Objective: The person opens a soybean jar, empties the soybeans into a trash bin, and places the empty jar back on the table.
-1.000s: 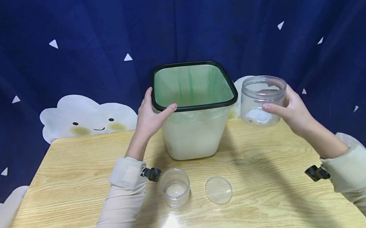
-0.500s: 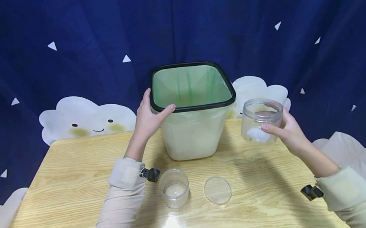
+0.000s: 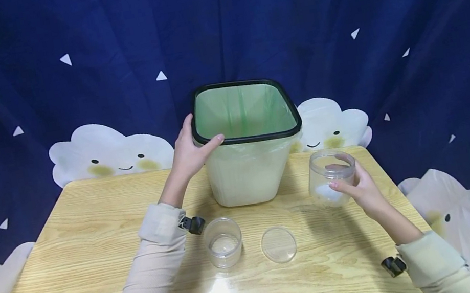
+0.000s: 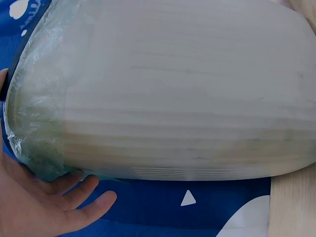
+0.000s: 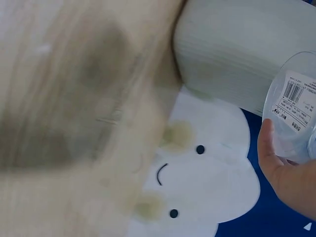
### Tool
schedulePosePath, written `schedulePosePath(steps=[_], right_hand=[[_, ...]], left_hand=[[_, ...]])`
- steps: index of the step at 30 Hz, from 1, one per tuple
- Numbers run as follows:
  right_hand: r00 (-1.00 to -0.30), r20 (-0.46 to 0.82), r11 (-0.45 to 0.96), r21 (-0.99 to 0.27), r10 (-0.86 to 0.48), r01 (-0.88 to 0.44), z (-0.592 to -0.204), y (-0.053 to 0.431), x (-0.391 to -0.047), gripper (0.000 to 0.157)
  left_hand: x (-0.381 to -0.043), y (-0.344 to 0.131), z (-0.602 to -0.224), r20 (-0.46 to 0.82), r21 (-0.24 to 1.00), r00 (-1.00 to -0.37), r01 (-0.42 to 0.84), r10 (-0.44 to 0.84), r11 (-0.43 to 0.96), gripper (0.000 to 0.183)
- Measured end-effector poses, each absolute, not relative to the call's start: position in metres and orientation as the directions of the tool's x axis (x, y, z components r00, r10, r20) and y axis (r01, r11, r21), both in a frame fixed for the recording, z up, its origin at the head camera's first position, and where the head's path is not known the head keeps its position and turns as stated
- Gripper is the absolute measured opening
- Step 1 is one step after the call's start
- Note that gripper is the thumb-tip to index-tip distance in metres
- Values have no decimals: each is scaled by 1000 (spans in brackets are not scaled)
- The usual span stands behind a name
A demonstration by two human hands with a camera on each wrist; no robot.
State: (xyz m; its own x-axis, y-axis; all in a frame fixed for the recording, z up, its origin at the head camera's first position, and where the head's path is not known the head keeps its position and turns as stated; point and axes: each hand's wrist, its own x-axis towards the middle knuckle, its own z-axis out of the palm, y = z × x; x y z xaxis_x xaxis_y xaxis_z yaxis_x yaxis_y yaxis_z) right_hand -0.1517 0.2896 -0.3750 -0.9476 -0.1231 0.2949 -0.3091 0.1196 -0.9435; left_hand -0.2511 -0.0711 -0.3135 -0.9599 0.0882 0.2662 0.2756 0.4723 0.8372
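Note:
A trash bin (image 3: 246,173) with a black rim and a thin pale-green liner stands upright at the back of the table. My left hand (image 3: 187,154) holds its near left corner, the thumb along the front rim and the fingers against the left side. My right hand (image 3: 364,192) grips a clear, lidless plastic jar (image 3: 321,179) right of the bin, apart from it and seemingly just above the table. In the right wrist view a white barcode label (image 5: 296,101) shows on the jar's base. The bin's bottom inside is hidden.
A smaller clear jar (image 3: 223,244) stands open on the wooden table (image 3: 94,253) in front of the bin. Beside it lies a round clear lid (image 3: 278,245). A dark blue curtain (image 3: 115,42) hangs close behind the table's back edge.
My right hand has lowered the jar toward the table, drawing it slightly nearer and to the left. The left hand, bin, small jar and lid have stayed put.

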Motion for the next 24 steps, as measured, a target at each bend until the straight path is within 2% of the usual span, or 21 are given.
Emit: schedulePosePath(steps=[16,24], right_hand=[[-994,93,388,-915,-58,-108,-425,292,-146,76],[-996,-19,473,-881,-82,-22,-461,296,-142,85]], left_hand=[[-251,-72,-315,267,843,-960,277,88,462,94],[-251,-71,-314,270,841,-959,278,85,463,94]])
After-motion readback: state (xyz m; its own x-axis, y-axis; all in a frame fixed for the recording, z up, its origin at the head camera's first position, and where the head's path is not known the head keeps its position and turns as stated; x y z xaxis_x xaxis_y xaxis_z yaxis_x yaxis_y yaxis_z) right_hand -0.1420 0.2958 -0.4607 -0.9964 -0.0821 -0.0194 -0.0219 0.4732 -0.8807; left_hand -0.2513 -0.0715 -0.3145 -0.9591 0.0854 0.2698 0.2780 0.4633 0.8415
